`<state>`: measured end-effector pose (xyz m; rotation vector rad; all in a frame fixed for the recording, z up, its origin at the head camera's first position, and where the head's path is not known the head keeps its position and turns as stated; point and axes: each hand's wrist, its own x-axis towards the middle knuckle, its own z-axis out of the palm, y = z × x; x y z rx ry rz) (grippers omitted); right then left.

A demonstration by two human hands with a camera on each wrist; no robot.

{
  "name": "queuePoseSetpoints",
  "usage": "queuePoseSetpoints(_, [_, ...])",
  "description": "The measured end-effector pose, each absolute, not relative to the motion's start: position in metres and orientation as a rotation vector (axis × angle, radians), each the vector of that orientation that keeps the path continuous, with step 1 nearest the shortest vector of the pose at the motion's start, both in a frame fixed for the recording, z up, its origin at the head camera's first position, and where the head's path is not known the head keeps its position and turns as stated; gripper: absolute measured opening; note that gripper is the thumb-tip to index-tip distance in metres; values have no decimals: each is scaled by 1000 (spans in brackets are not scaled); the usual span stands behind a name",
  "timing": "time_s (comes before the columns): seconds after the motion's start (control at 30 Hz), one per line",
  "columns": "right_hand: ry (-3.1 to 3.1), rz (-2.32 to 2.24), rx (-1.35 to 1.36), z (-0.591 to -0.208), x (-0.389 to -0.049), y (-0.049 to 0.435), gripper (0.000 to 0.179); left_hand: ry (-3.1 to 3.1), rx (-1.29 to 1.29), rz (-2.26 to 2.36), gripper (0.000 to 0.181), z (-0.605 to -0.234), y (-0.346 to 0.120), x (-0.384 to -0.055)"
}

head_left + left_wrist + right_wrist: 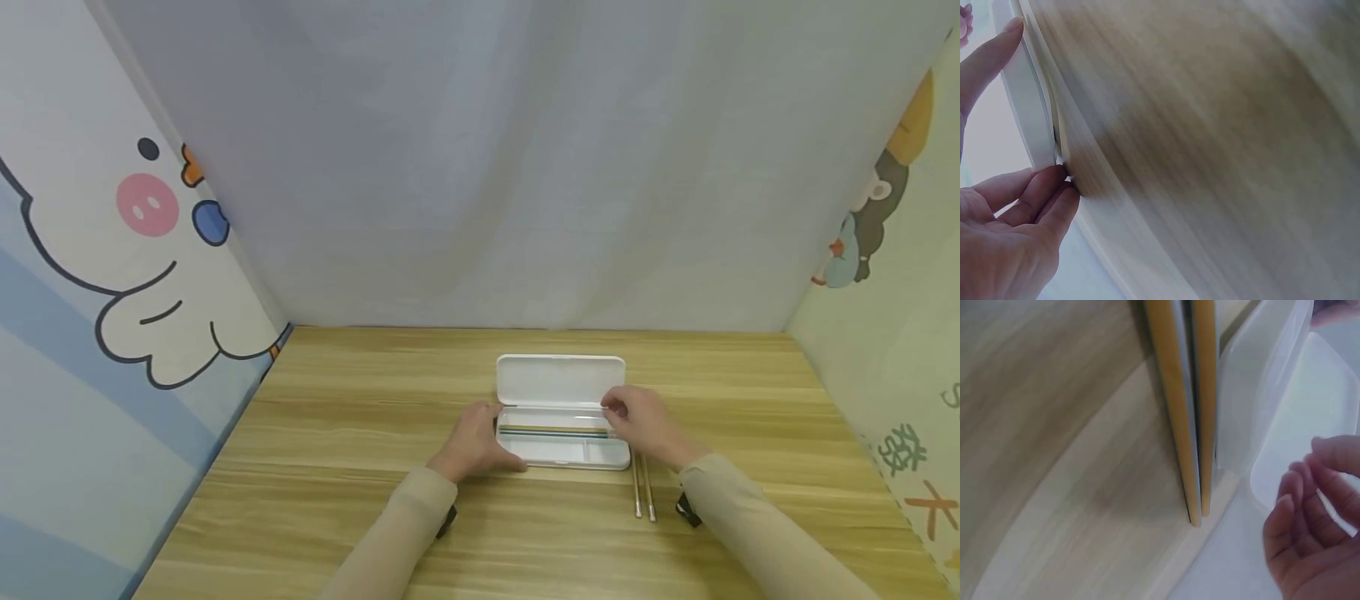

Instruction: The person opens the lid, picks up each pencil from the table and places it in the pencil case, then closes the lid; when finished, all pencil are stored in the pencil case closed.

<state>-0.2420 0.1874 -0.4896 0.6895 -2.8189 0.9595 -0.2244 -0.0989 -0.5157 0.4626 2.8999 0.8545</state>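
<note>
A white pencil case [551,451] lies with its lid [561,381] raised at the back. Several thin pencils [555,431], yellow and dark green among them, lie lengthwise inside it. My left hand [474,442] grips the case's left end, thumb along the front edge and fingers at the far corner. Over the right end of the case hangs my right hand [639,415], its fingers loosely curved. In the right wrist view, nothing shows between the right fingertips [1316,442]. Two wooden pencils [1175,394] lie beside the case's right end, below the right hand.
The wood-grain table [337,417] runs back to a pale curtain [450,167]. Cartoon-printed panels stand at the left [75,375] and right [862,358]. Small dark devices [687,510] sit at the wrists.
</note>
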Motion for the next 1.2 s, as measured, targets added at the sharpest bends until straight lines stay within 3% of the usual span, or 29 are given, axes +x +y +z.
queuePoseSetpoints(0.4, [-2950,1003,375,-482,-233,214,5,2890,477,881,81,-517,-99,-225])
queuePoseSetpoints(1.2, [-3093,975,337,-501,-222,234,15,2888,497,896,76,-514,-99,-225])
